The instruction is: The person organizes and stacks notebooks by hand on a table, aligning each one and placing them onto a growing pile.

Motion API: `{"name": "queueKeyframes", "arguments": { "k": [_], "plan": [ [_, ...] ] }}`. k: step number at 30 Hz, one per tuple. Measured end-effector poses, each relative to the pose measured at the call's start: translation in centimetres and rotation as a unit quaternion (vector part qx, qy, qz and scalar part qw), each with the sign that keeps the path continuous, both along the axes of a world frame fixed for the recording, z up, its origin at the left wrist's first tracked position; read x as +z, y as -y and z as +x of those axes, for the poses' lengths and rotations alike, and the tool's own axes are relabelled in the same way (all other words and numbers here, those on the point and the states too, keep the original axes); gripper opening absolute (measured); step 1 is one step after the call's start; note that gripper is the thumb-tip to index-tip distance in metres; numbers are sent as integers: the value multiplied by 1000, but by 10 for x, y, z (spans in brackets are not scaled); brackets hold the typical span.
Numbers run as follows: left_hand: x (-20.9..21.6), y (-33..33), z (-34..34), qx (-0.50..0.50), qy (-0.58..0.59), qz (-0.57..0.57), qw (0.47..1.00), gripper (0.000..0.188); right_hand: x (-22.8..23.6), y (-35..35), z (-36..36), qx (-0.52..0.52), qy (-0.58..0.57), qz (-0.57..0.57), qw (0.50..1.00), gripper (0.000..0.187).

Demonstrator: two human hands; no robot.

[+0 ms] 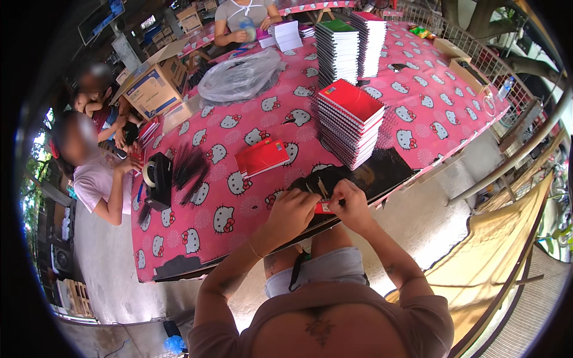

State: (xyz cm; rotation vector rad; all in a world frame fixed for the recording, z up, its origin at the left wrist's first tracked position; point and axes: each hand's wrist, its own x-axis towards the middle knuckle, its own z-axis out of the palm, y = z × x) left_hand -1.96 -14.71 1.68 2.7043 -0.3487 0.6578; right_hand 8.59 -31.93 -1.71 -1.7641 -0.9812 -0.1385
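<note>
Close to the table's front edge, a mostly hidden red notebook [323, 208] shows between my two hands. My left hand [291, 212] is closed at the notebook's left side, fingers bent over it. At the right side, my right hand [351, 204] is curled in a pinch; what lies between its fingertips is too small to make out. Just beyond and to the right stands a tall stack of red spiral notebooks [352, 119]. Two red notebooks [261, 158] lie overlapping, farther to the left. Loose black binding coils [190, 172] are heaped on the left part of the table.
A black tape dispenser [157, 184] sits by the left edge. Farther back are a clear plastic bag [239, 77], a cardboard box [152, 89] and tall notebook stacks [338, 53]. Other people work at the left and far sides. The tablecloth [412, 101] is pink.
</note>
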Motion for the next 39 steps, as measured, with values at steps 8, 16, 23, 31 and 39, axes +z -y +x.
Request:
{"name": "queueKeyframes", "arguments": {
  "k": [8,16,23,31,39],
  "plan": [
    [127,-4,82,-17,309,34,950,23,108,27,72,-243,162,125,948,56],
    [81,-20,170,-122,187,-61,973,30,77,36,177,-5,-131,145,981,47],
    [76,-40,117,-35,239,-142,960,25,68,77,144,-157,-13,178,971,43],
    [-54,-147,20,159,64,124,977,31,58,54,30,-57,41,144,987,18],
    [-9,-42,4,33,-71,81,994,30,-39,-31,11,127,-288,161,935,45]
  ]
}}
